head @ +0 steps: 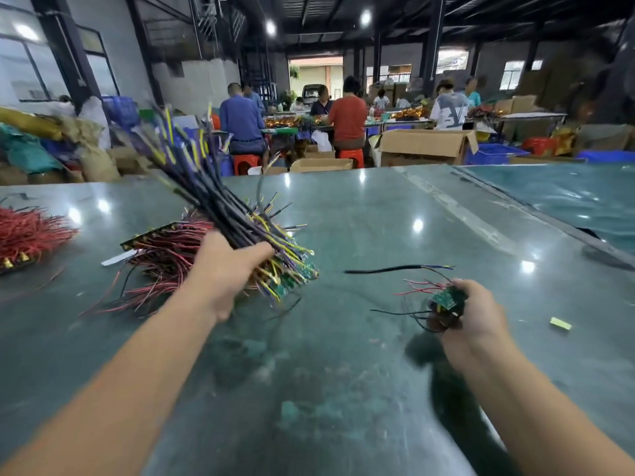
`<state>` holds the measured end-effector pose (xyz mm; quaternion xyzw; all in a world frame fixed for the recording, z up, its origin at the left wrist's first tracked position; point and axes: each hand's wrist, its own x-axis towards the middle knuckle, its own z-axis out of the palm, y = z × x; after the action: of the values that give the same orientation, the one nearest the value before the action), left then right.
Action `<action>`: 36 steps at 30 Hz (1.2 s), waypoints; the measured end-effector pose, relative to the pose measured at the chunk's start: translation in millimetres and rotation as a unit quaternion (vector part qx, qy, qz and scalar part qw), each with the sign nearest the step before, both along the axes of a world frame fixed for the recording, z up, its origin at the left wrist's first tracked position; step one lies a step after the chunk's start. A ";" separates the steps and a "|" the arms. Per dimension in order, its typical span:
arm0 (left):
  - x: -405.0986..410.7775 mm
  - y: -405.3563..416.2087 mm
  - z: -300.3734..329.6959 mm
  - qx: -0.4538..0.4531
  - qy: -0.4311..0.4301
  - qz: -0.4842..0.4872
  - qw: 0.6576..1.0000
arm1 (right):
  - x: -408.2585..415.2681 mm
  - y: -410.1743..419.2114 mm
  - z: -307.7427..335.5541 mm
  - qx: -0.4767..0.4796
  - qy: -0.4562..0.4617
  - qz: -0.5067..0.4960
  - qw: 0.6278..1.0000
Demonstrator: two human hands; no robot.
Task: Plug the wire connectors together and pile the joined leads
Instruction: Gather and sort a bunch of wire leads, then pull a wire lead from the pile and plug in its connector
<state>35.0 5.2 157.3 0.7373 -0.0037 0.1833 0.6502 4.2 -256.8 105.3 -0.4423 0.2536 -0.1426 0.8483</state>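
Observation:
My left hand [226, 269] grips a thick bundle of black leads [206, 187] with yellow, blue and green cores; the bundle slants up and away to the left, blurred. Small green circuit boards [292, 274] hang at its lower end, over a pile of red-wired boards [165, 255] on the green table [343, 372]. My right hand [470, 314] holds a small green board with red and black wires [443, 302] just above the table. A single black lead [388, 269] with bare coloured tips lies beyond that hand.
A heap of red wires [27, 231] lies at the table's left edge. A small yellow-green scrap [560, 323] lies right of my right hand. Several people [347, 115] sit at benches behind, among cardboard boxes [426, 146] and blue crates [494, 154].

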 end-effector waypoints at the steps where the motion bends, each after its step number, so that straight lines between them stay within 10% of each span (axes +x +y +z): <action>1: 9.3 3.8 7.4 0.001 0.007 0.000 1.000 | -1.8 2.5 1.5 0.024 -0.006 0.001 1.000; 5: 32.7 22.0 9.6 -0.056 0.091 0.097 0.990 | -9.0 10.7 7.3 0.099 -0.060 0.031 0.993; 9: -8.4 -10.1 -25.5 0.117 0.023 0.187 0.975 | -15.1 17.3 13.0 0.141 -0.089 0.093 0.982; 18: -63.5 -77.5 -64.4 -0.116 0.081 -0.184 0.973 | -31.0 56.8 -2.4 0.034 -0.189 0.277 0.941; 30: -51.9 -51.5 -75.0 -0.015 -0.005 -0.126 0.992 | -29.2 58.6 -17.7 -0.480 -0.150 0.236 0.832; 36: -53.0 -49.5 -74.6 0.059 -0.023 -0.152 0.986 | -20.2 57.2 -20.7 -0.248 -0.109 0.173 0.947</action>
<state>-17.9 -44.2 82.8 0.7609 -0.1412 0.0984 0.6256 -16.0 -199.6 84.6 -0.6579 0.0362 -0.0994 0.7456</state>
